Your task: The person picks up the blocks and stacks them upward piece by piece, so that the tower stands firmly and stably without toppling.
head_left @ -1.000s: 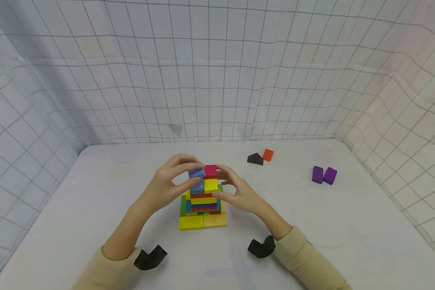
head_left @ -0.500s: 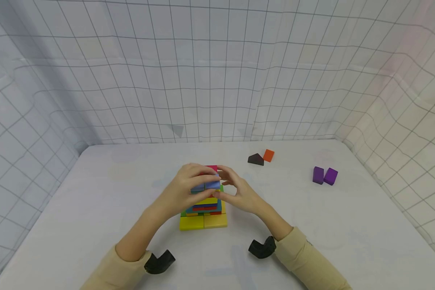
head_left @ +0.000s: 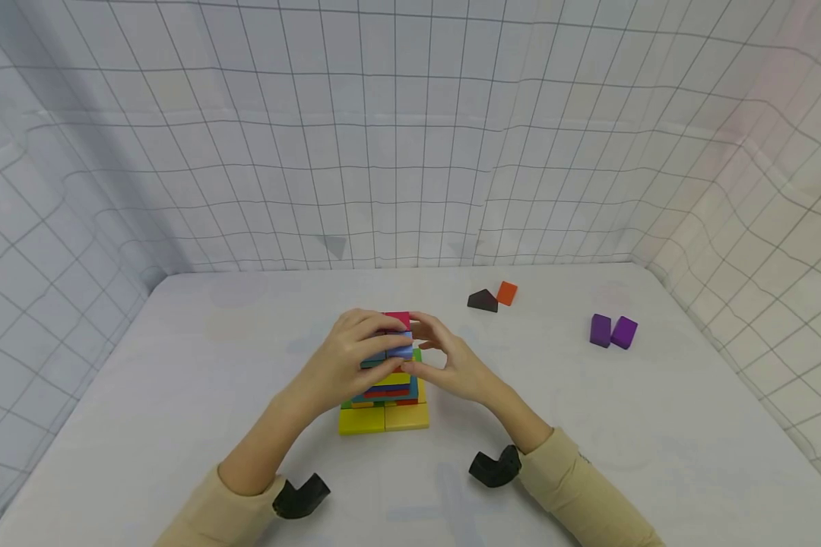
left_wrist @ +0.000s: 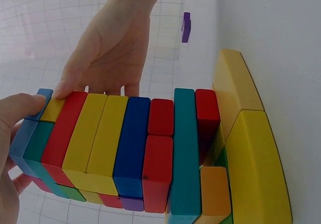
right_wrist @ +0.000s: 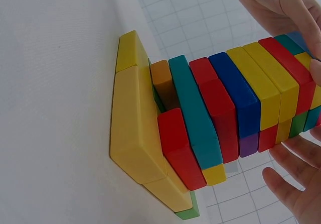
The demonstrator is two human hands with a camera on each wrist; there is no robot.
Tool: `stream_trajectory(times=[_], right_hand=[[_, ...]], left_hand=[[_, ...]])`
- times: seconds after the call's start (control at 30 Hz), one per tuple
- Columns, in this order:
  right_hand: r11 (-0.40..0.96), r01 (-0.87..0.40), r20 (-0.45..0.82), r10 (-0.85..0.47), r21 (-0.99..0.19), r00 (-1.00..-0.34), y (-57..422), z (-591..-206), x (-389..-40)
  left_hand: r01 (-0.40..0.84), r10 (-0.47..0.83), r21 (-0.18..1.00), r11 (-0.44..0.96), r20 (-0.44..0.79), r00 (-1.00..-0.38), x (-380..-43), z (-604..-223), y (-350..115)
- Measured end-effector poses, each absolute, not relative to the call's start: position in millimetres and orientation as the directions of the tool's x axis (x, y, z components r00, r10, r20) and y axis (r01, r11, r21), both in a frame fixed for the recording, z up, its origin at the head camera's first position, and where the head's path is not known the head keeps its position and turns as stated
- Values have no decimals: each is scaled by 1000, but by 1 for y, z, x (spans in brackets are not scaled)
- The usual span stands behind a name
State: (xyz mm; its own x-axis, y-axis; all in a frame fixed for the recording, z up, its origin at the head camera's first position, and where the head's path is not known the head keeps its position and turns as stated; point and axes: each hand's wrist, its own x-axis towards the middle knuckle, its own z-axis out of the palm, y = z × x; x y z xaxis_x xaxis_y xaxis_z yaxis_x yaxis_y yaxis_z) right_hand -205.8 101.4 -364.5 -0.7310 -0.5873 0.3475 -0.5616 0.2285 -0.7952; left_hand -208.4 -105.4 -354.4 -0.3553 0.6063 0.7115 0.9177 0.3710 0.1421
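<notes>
A narrow tower of coloured blocks [head_left: 390, 378] rises from a wider stepped base [head_left: 362, 422] of yellow and pale yellow blocks. My left hand [head_left: 345, 357] reaches across the front of its upper part, gripping a light blue block [head_left: 400, 352] at the right, over a yellow block [left_wrist: 52, 109]. A second light blue block [left_wrist: 24, 139] sits beside it. Behind them a crimson block [head_left: 398, 318] shows at the top. My right hand [head_left: 451, 368] curves loosely along the tower's right side, thumb tip at the near corner beside the red block [left_wrist: 65, 138], fingers toward the back.
A dark brown block [head_left: 482, 301] and an orange block [head_left: 507, 293] lie on the white table [head_left: 212, 327] behind and right of the tower. Farther right are two purple blocks [head_left: 600, 331]. Gridded white cloth [head_left: 410, 152] hangs around the sides and back.
My left hand has moved right with the light blue block, from above the left light blue block to the tower's front right. My right hand has stayed at the tower's side.
</notes>
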Motion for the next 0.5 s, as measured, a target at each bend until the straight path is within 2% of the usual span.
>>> stream_trajectory(times=[0.13,0.27,0.37,0.5], right_hand=[[222,-558,348,-585,-800,-732,103,-380,-215],[214,-559,354,-585,-801,-730,105,-391,-222],[215,-567,359,-586,-795,-726,106,-392,-223],[227,-567,361,-576,-792,-734,106,-391,-223]], left_hand=[[918,594,136,372,726,-348,-208,-356,-105],[913,582,166,372,725,-369,-207,-357,-106],[894,561,266,362,703,-437,-207,-359,-109],[815,497,475,332,646,-579,-211,-365,-117]])
